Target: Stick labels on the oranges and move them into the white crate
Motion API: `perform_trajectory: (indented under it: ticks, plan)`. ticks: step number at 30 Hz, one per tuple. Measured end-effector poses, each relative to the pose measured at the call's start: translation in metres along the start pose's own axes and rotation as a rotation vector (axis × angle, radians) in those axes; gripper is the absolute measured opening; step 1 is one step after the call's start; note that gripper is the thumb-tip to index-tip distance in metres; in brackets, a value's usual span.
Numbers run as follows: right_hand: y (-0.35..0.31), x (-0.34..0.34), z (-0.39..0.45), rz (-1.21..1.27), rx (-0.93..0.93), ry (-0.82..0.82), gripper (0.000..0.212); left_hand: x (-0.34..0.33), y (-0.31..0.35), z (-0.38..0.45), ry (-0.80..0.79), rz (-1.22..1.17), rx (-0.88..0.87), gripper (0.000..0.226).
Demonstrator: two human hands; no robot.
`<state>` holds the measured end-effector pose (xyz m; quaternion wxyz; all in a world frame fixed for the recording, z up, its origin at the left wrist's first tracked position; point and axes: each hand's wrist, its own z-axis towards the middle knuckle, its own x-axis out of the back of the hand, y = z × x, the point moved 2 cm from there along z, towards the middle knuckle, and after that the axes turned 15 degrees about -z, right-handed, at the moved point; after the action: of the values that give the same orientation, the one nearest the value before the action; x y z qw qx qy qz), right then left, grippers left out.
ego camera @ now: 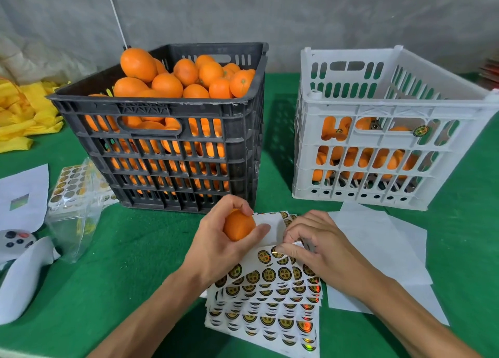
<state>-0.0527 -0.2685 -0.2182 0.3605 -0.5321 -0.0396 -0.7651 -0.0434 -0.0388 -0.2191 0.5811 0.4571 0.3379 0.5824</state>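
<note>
My left hand (216,238) grips an orange (239,224) just above the stack of label sheets (270,298) on the green table. My right hand (310,244) pinches a round gold-and-black label (276,254) at the curled top edge of the uppermost sheet. A black crate (162,130) behind my left hand is heaped with oranges. To the right stands the white crate (378,152), with several oranges low inside it, seen through its slots.
Blank backing sheets (378,244) lie right of the labels. At the left are a clear bag with more label sheets (73,195), white paper (24,195), a game controller (16,240) and yellow foam nets (21,114). A grey wall runs behind.
</note>
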Motion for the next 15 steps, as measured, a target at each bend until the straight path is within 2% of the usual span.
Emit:
perform_trajectory:
  ticks: [3, 5, 11, 15]
  plan:
    - [-0.001, -0.003, 0.001, -0.048, 0.000, 0.028, 0.035, 0.000, 0.002, 0.002, -0.177, 0.184, -0.084, 0.036]
    - [-0.003, -0.005, 0.002, -0.085, 0.003, 0.074, 0.037, 0.000, 0.002, 0.002, -0.260, 0.222, -0.077, 0.033]
    - [-0.009, -0.014, 0.002, -0.210, 0.055, 0.173, 0.031, -0.003, 0.002, 0.002, -0.353, 0.248, 0.014, 0.043]
    - [-0.011, -0.017, 0.002, -0.245, 0.070, 0.196, 0.035, -0.009, 0.000, 0.003, -0.418, 0.237, 0.042, 0.035]
